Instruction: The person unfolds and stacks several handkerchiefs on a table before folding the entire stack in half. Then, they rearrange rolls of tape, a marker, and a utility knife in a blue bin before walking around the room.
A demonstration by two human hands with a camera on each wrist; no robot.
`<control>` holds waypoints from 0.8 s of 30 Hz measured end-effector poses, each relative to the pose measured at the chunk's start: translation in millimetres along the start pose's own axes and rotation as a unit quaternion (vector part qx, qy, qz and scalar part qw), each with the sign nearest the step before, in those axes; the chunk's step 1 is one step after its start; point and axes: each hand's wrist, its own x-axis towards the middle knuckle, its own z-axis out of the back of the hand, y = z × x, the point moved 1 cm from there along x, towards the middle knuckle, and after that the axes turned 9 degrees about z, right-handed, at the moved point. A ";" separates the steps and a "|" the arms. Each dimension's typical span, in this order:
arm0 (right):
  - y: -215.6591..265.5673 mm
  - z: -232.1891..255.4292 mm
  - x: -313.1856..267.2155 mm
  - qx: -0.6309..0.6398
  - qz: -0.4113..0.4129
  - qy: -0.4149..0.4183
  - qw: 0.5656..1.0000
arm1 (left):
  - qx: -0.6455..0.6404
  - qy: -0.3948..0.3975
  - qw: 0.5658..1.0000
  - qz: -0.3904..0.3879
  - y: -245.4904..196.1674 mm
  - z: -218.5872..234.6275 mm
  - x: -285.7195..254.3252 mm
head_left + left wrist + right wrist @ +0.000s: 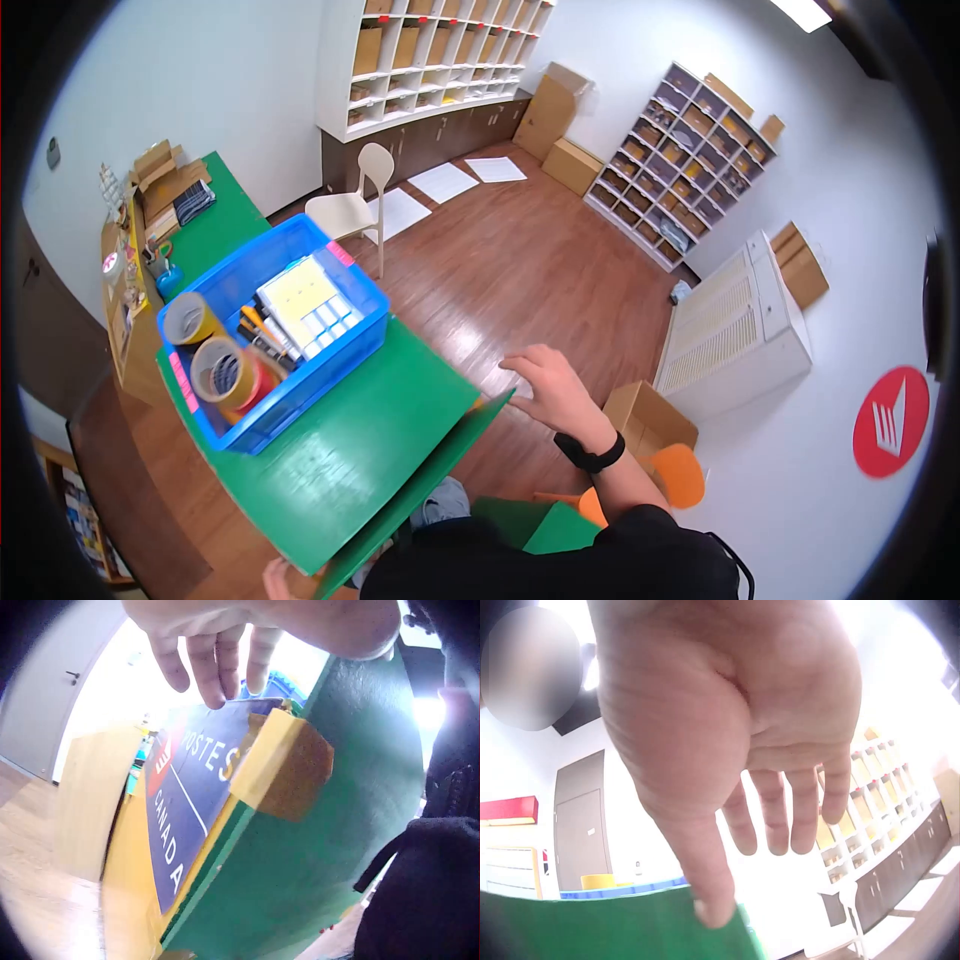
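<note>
My right hand point(548, 388) is at the right end of a green panel point(440, 470) that stands tilted along the near side of the green table point(330, 440). Its thumb point(714, 896) overlaps the panel's corner in the right wrist view, while the other fingers extend loosely past it. At the bottom of the head view, my left hand point(277, 578) is partly cut off beside the table's near left corner. The left wrist view shows its fingers point(202, 667) extended above the table's side, which bears a blue Postes Canada sign point(199, 772) and brown tape point(300, 772).
On the table sits a blue bin point(330, 365) with tape rolls point(222, 370), pens and a white-yellow pack point(300, 290). Behind stands a cream chair point(345, 210). An orange chair point(678, 475) and an open cardboard box point(650, 420) are to my right.
</note>
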 end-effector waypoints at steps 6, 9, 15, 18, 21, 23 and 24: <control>148.9 -49.8 -23.8 -0.064 0.036 -0.032 0.997 | -0.045 0.071 0.994 0.066 70.4 57.6 -58.4; 202.3 -61.1 -19.5 -0.051 0.052 -0.014 0.997 | -0.008 0.075 0.987 0.145 103.2 100.4 -89.1; 328.7 -74.8 25.1 0.079 0.169 0.017 0.982 | 0.069 0.326 0.876 0.349 227.9 135.4 -220.9; 374.4 -115.3 48.6 0.162 0.189 0.070 0.966 | 0.084 0.404 0.775 0.479 272.3 152.6 -245.8; 405.7 -153.5 66.3 0.158 0.211 0.124 0.957 | 0.072 0.339 0.771 0.535 285.6 178.8 -272.1; 425.2 -177.8 85.0 0.180 0.230 0.162 0.943 | 0.068 0.306 0.763 0.565 293.6 195.1 -283.2; 435.0 -191.2 97.2 0.183 0.226 0.184 0.939 | 0.065 0.292 0.760 0.576 298.2 201.5 -283.9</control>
